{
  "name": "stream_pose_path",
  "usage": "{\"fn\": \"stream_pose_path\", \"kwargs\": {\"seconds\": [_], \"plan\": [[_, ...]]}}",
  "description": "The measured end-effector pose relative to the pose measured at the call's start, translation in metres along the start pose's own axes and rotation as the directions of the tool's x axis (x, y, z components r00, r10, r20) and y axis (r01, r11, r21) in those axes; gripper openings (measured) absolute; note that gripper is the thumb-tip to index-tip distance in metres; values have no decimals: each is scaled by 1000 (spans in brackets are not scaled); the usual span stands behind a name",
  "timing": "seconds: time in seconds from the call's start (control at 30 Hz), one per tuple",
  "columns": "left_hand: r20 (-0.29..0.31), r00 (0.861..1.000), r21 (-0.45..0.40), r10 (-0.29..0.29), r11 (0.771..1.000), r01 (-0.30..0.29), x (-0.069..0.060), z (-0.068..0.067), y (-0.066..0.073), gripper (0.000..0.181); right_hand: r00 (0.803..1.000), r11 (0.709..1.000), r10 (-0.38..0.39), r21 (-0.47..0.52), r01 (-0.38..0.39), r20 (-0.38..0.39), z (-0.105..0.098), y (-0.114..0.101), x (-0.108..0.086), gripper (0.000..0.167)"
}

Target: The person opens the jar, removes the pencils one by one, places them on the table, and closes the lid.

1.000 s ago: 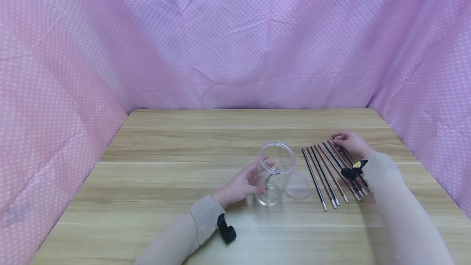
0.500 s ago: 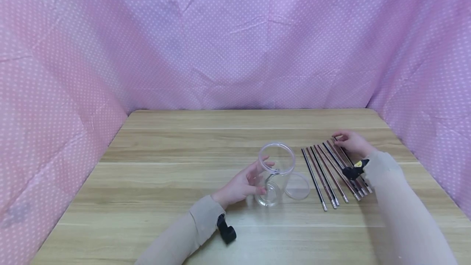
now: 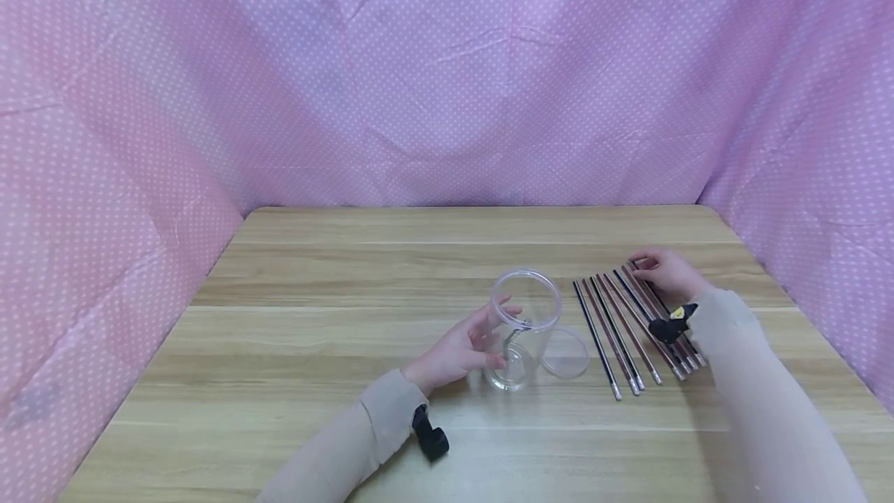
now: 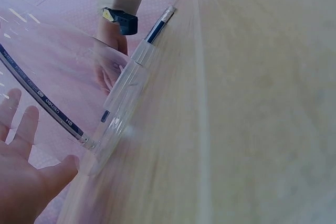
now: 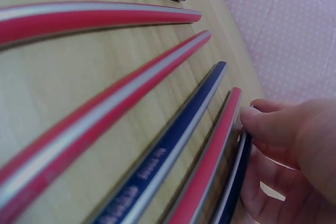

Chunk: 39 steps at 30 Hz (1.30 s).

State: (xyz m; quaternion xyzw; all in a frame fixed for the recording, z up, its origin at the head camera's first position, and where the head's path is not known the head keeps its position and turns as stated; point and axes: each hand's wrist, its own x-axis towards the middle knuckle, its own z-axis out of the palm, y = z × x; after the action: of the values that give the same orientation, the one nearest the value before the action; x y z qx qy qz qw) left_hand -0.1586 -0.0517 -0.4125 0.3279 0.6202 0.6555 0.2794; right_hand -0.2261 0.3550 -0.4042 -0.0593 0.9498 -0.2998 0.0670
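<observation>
A tall clear plastic cup (image 3: 528, 326) stands on the table, with a dark blue pencil (image 4: 44, 101) leaning inside it. My left hand (image 3: 461, 348) holds the cup from its left side, thumb at the near side and fingers around the far side. To the right, several dark blue and red striped pencils (image 3: 606, 330) lie fanned out, eraser ends toward me. At the far end of the rightmost dark blue pencil (image 5: 239, 166), my right hand (image 3: 668, 271) pinches it between thumb and fingers; the pencil lies low, close beside a red one (image 5: 215, 156).
A clear round lid (image 3: 566, 353) lies flat between the cup and the pencils. The wooden table (image 3: 335, 270) ends at a pink dotted cloth (image 3: 447, 99) that hangs behind and along both sides.
The right hand and the rightmost pencil have shifted very slightly left, toward the neighbouring red pencil. My left hand and the cup stay where they were.
</observation>
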Motion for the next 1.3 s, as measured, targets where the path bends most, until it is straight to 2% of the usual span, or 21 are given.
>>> {"fn": "stream_pose_path", "kwargs": {"seconds": [0.27,0.57,0.7,0.9,1.07,1.3], "plan": [[-3,1000,2,8,1000,-8,0,1,-2,90,999,999,-33,-41,31,-40,3,2,0,30],[-12,1000,15,-5,1000,5,3,2,-5,81,997,1000,-16,-25,14,-69,1,0,-4,30],[-12,1000,16,6,1000,-6,2,3,-5,85,996,1000,-1,-1,1,-89,-5,-5,-6,33],[-13,1000,13,25,1000,-24,2,4,-4,84,991,998,-60,-35,56,-124,-10,-31,-12,32],[-10,1000,11,13,1000,-13,2,5,-4,83,980,989,-145,-21,143,-135,-3,-64,-21,29],[-24,1000,16,-2,1000,2,3,7,-4,81,938,952,-302,0,306,-173,14,-104,-34,23]]}}
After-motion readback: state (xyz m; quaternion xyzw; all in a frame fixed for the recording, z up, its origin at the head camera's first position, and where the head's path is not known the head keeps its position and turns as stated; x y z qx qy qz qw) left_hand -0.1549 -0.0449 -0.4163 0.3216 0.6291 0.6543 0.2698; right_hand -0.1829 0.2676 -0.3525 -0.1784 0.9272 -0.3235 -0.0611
